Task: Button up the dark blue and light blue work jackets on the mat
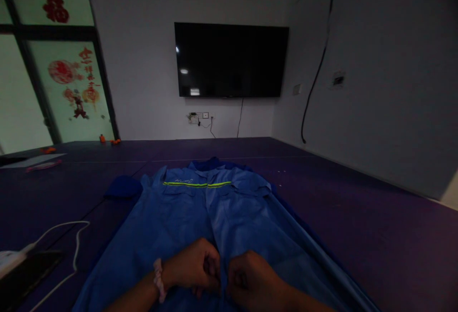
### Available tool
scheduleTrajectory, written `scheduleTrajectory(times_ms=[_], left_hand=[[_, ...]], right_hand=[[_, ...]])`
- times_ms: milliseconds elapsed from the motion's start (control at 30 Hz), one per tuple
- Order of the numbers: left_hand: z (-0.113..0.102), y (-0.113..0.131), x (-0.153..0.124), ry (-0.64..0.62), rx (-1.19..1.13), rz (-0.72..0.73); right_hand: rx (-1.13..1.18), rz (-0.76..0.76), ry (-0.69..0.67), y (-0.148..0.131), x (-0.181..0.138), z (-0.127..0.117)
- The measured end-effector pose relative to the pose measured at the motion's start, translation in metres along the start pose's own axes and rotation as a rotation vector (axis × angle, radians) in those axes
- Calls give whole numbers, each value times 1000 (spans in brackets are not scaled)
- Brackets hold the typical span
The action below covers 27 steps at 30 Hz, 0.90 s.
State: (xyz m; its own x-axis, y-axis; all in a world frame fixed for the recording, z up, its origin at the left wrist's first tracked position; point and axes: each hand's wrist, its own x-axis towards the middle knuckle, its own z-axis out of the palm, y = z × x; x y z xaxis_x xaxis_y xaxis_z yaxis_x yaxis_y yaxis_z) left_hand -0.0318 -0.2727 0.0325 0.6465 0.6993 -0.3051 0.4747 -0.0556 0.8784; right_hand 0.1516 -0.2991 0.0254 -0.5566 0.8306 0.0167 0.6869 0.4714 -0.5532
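Observation:
A blue work jacket point(182, 216) with a yellow-green stripe across the chest lies spread out, front side up, its collar pointing away from me. Both my hands are at its front opening, low in the view. My left hand point(198, 266), with a pink scrunchie point(159, 281) on the wrist, pinches the left edge of the opening. Close beside it, my right hand point(252, 278) has its fingers curled on the right edge. The fingertips are partly hidden, and any fastener between them cannot be made out.
The jacket rests on a purple table point(339, 207). A blue cap point(123, 187) sits left of its shoulder. At the lower left lie a dark phone point(28, 276) and a white cable point(77, 245). A television point(232, 59) hangs on the far wall.

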Motion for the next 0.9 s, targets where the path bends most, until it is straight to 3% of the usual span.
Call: scheduleTrajectory(times_ms=[367, 900], left_hand=[[7, 6, -3, 95, 162, 36], [13, 11, -5, 113, 364, 116]], right_hand=[[56, 13, 21, 7, 2, 4], [158, 46, 39, 13, 4, 8]])
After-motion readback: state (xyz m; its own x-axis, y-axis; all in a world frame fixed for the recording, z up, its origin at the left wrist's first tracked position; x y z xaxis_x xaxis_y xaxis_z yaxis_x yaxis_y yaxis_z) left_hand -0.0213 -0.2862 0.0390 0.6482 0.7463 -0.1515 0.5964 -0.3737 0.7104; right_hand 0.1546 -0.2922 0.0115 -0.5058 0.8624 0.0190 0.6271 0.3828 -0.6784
